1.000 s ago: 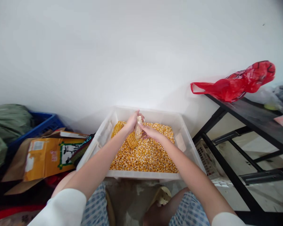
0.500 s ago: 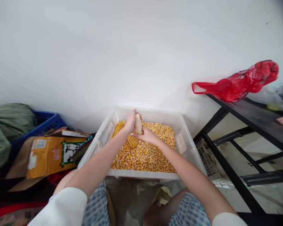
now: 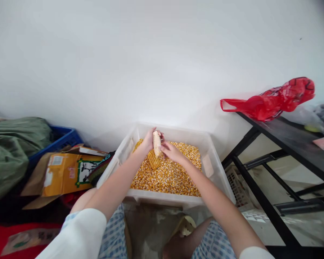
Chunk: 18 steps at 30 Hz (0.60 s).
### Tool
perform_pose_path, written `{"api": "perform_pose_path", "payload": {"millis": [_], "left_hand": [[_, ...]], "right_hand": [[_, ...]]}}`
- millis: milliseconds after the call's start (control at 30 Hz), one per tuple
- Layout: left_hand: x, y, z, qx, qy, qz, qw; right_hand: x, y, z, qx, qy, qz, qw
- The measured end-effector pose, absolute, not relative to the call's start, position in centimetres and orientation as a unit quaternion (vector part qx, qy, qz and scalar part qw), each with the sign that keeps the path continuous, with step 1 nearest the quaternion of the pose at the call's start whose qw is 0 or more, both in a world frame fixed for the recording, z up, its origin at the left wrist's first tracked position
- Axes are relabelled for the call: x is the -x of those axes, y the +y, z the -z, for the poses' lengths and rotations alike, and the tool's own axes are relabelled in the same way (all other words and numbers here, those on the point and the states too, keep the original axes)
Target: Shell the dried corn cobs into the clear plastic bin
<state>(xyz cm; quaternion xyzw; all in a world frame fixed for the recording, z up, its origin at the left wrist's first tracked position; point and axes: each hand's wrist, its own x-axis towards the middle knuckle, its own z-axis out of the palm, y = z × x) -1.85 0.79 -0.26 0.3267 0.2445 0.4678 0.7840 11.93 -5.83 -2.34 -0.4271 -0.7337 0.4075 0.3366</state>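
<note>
A pale, mostly stripped corn cob (image 3: 156, 143) is held above a white plastic bin (image 3: 162, 200). My left hand (image 3: 149, 139) is closed around its upper part from the left. From the right, my right hand (image 3: 170, 151) has its fingers closed at the cob's lower side; how firmly they grip is hard to see. Under the hands lies an ear of corn (image 3: 153, 160) with yellow kernels still on it. Another ear (image 3: 138, 144) shows partly behind my left forearm. Loose corn kernels (image 3: 167, 178) fill the bottom of the bin.
To the left are a yellow cardboard box (image 3: 62, 172), a blue crate (image 3: 67, 138) and green fabric (image 3: 13, 147). A black metal-framed table (image 3: 299, 144) with a red plastic bag (image 3: 272, 100) stands right. Behind the bin rises a white wall (image 3: 156, 64).
The cob has turned slightly more upright and shows more of its stripped side. My right hand has shifted a little rightward along it. The whole view has swung slightly left.
</note>
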Motion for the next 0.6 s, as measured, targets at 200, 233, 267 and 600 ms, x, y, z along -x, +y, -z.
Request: {"api": "perform_pose_path", "payload": {"millis": [200, 233, 267, 600], "left_hand": [[1.5, 0.5, 0.9, -0.338, 0.262, -0.471, 0.771], [1.6, 0.6, 1.0, -0.330, 0.267, -0.473, 0.772], [1.7, 0.6, 1.0, -0.320, 0.270, -0.475, 0.774], [2.2, -0.3, 0.9, -0.273, 0.253, -0.483, 0.793]], "right_hand": [[-11.0, -6.8, 2.7, 0.453, -0.796, -0.243, 0.321], [-10.9, -6.7, 2.8, 0.453, -0.790, -0.258, 0.322], [-10.9, -6.6, 2.9, 0.455, -0.784, -0.270, 0.324], [-10.7, -7.1, 3.0, 0.456, -0.769, -0.306, 0.327]]}}
